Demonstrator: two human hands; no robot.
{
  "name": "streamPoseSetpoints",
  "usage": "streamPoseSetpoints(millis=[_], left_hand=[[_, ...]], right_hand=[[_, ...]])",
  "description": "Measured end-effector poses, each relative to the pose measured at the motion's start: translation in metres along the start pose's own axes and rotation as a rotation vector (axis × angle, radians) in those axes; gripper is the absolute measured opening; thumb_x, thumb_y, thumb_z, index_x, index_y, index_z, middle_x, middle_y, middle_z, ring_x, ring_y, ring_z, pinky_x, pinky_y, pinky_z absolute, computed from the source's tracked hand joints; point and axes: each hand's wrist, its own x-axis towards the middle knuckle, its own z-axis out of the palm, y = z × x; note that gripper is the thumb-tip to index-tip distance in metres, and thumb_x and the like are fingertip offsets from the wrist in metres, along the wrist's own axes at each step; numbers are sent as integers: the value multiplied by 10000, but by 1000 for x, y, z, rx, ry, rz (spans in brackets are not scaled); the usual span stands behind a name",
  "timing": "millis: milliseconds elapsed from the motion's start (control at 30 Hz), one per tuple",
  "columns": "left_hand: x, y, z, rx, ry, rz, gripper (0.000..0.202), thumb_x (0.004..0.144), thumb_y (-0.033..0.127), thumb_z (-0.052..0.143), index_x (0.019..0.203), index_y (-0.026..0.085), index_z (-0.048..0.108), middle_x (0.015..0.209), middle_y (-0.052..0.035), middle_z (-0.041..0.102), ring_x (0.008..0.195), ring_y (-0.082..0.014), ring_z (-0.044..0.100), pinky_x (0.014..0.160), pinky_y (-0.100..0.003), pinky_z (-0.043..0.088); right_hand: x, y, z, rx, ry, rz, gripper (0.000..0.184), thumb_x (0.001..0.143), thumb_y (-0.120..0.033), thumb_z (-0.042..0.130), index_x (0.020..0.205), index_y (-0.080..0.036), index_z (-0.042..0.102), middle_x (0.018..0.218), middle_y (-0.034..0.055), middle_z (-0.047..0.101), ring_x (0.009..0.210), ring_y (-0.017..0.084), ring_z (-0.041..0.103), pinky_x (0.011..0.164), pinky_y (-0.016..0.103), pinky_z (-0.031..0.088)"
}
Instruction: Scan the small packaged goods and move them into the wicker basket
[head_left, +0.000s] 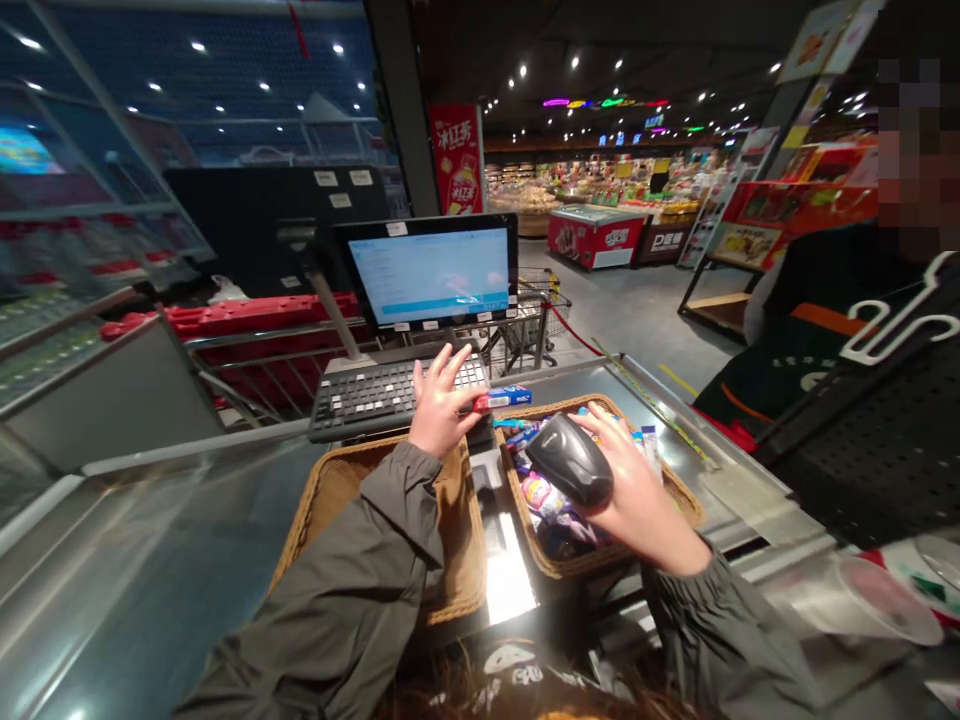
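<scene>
The right hand [634,495] is curled closed around a black handheld scanner [570,460], with the fingers wrapped over its body and the thumb side up, a firm, full grip that should keep it steady. The scanner sits directly over a wicker basket [577,560], which lies beneath and just ahead of that hand and holds a heap of small packets [544,495] and slim boxes. The left hand [442,400] is open with the fingers fanned, hovering on or just above the right end of a dark keyboard [367,400]. A small blue and red box [499,398], perhaps toothpaste, lies against its thumb side, though I cannot tell whether the thumb is pinching it. Keeping that box clear of the fingers would leave its printed faces easy to turn toward the scanner. A second wicker basket [352,470] lies below the left forearm, its inside mostly hidden by the sleeve. A monitor [431,270] stands ahead of the left hand, above the keyboard. Well to the right of the right hand stands a co-worker [817,370] in a dark vest with an orange stripe, and a clear plastic cup [862,600] lies nearer, below and to the right of that hand.
</scene>
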Motion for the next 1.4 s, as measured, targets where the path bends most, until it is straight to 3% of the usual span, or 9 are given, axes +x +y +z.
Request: streamPoseSetpoints(millis=[400, 833, 1133, 1400], left_hand=[[-50, -35, -50, 35, 45, -100, 198, 814, 278, 674, 997, 302, 743, 1581, -33, 321, 1468, -314, 244, 1177, -616, 66], [-85, -71, -80, 54, 42, -165, 201, 794, 256, 679, 983, 285, 742, 1568, -47, 347, 1456, -316, 271, 1175, -631, 67], [-100, -88, -81, 63, 45, -164, 173, 817, 275, 665, 973, 282, 741, 1534, -70, 408, 1445, -295, 305, 1170, -628, 81], [-122, -107, -62, 64, -62, -167, 178, 841, 341, 668, 993, 284, 742, 1524, -82, 422, 1443, -298, 309, 1170, -634, 76]], right_hand=[[30, -60, 34, 38, -58, -116, 582, 729, -201, 603, 1303, -207, 513, 1416, 138, 487, 1444, 390, 259, 1138, 646, 274], [38, -101, 55, 52, -81, -157, 533, 702, -190, 600, 1232, -171, 556, 1385, 165, 504, 1436, 399, 270, 1131, 650, 273], [41, -111, 60, 44, -65, -131, 608, 691, -172, 605, 1290, -204, 505, 1400, 145, 488, 1437, 401, 270, 1123, 654, 284], [43, -111, 64, 31, -55, -143, 583, 674, -155, 605, 1250, -195, 522, 1381, 139, 498, 1423, 390, 292, 1132, 605, 308]])
